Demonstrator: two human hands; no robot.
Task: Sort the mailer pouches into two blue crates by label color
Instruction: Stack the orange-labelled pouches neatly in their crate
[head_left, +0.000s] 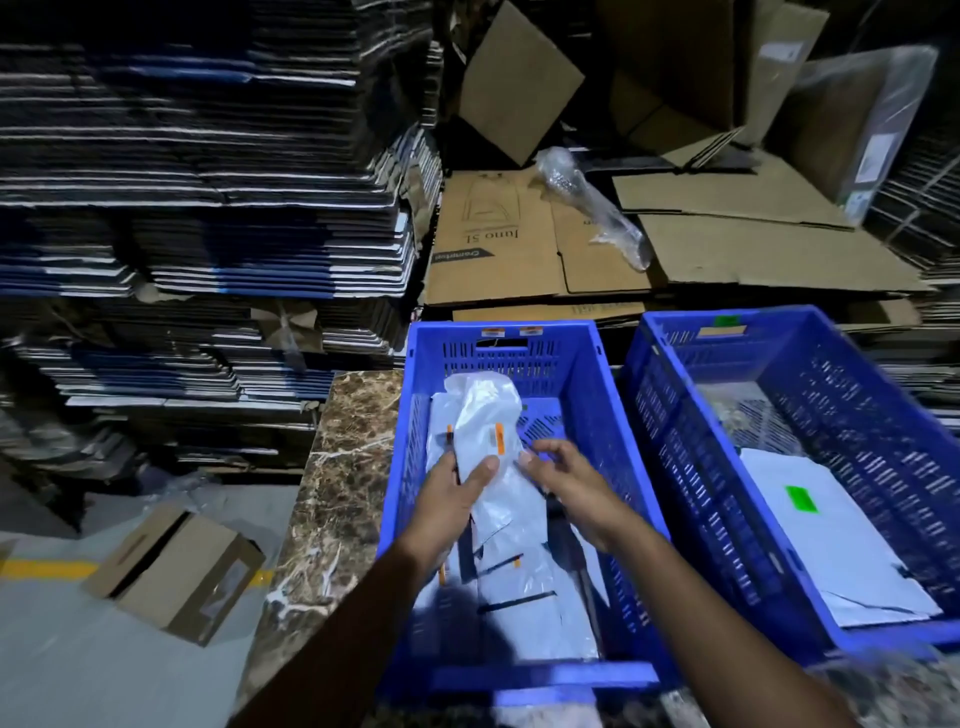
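Marble counter (343, 467): left crate (498, 673), right crate (675, 415) side by side.

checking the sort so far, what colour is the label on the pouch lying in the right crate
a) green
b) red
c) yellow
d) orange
a: the white pouch lying in the right crate bears a bright green label, while the orange-marked pouches are in the left crate under the hands.
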